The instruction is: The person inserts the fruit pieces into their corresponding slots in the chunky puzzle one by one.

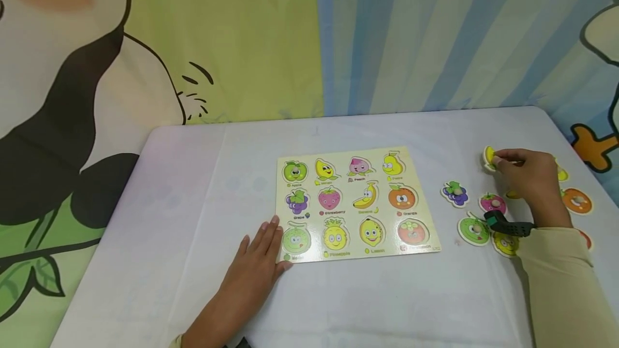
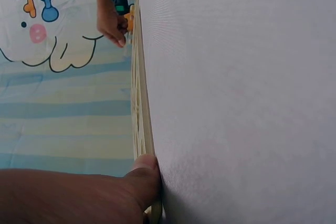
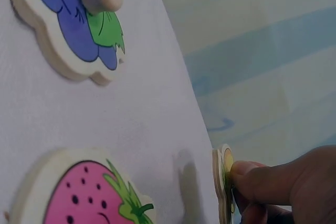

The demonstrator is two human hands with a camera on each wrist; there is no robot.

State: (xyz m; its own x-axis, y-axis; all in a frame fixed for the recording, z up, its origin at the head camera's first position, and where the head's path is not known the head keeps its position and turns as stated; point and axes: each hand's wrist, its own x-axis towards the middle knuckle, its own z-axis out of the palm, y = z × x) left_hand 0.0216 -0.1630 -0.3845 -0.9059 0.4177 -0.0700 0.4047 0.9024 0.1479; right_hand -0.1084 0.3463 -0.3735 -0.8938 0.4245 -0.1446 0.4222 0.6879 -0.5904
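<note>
My left hand (image 1: 258,262) lies with straight fingers at the lower left corner of a fruit puzzle board (image 1: 309,246). Its thumb (image 2: 142,179) touches the board's front edge in the left wrist view. On the right, my right hand (image 1: 534,176) pinches a yellow fruit puzzle piece (image 1: 488,157), held on edge above the table; its kind is not clear. The right wrist view shows this piece (image 3: 223,177) tilted upright at the fingertips. Near that hand lie a grape piece (image 1: 454,193) and a strawberry piece (image 1: 492,203), knobs up.
Around the right forearm lie a melon piece (image 1: 474,230), a yellow piece (image 1: 505,243), an orange piece (image 1: 577,201) and others partly hidden. A white cloth covers the table (image 1: 217,187). Behind it hangs a printed curtain (image 1: 242,42).
</note>
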